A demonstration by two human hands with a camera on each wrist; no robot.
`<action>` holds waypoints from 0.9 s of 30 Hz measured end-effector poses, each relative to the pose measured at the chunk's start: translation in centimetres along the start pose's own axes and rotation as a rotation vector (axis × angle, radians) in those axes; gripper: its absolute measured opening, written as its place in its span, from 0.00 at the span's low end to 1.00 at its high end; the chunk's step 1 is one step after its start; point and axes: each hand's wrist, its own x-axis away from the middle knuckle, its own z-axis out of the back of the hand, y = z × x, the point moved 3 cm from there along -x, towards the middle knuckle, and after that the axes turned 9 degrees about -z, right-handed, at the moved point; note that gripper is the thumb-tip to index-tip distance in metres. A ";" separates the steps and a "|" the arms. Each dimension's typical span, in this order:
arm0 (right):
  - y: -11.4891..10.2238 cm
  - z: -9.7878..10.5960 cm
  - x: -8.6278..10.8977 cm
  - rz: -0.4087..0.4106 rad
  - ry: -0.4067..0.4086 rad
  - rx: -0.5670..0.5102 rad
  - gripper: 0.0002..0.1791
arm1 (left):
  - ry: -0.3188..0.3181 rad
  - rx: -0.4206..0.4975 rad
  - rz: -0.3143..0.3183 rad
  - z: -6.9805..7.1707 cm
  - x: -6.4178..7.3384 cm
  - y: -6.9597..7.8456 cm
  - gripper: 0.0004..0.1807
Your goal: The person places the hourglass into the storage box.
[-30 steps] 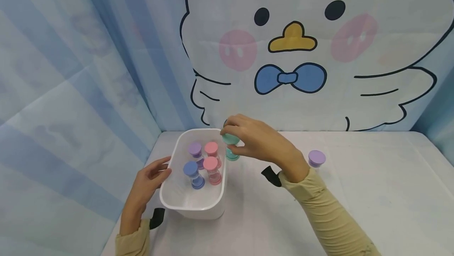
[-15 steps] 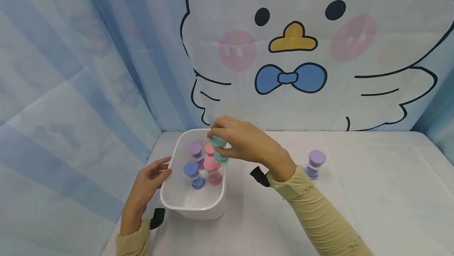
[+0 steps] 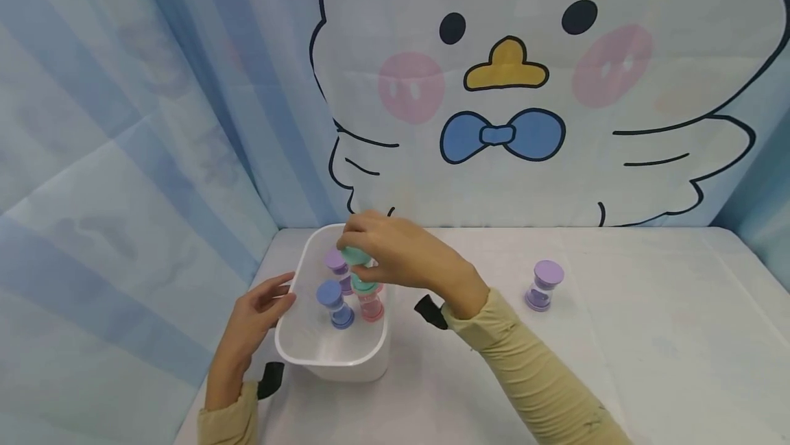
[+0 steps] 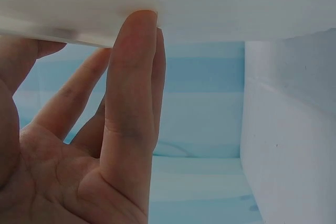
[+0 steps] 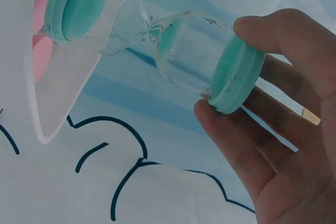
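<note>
My right hand (image 3: 407, 256) pinches a mint-green sand timer (image 5: 173, 45) by one end cap and holds it over the white bin (image 3: 330, 356). Its clear glass waist shows in the right wrist view, the far cap overlapping the bin's rim. Inside the bin stand a blue sand timer (image 3: 333, 304), a purple one (image 3: 336, 260) and a pink one (image 3: 372, 306); the held timer and hand cover part of this group. At the bin's left side, my left hand (image 3: 256, 315) rests its fairly straight fingertips (image 4: 134, 30) against the outer wall.
Another purple sand timer (image 3: 544, 285) stands upright on the white table (image 3: 617, 349), right of my right forearm. A curtain (image 3: 123, 157) hangs close along the left, and a cartoon-printed cloth (image 3: 512, 191) rises behind the table's back edge.
My right hand has carried the mint-green sand timer leftward, from the bin's right rim to above the timers inside. The purple timer on the table has come fully into view. My left hand stays put.
</note>
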 end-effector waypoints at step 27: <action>-2.4 -3.5 -2.5 0.032 -0.152 0.029 0.17 | -0.013 0.009 -0.005 0.1 0.2 0.2 0.28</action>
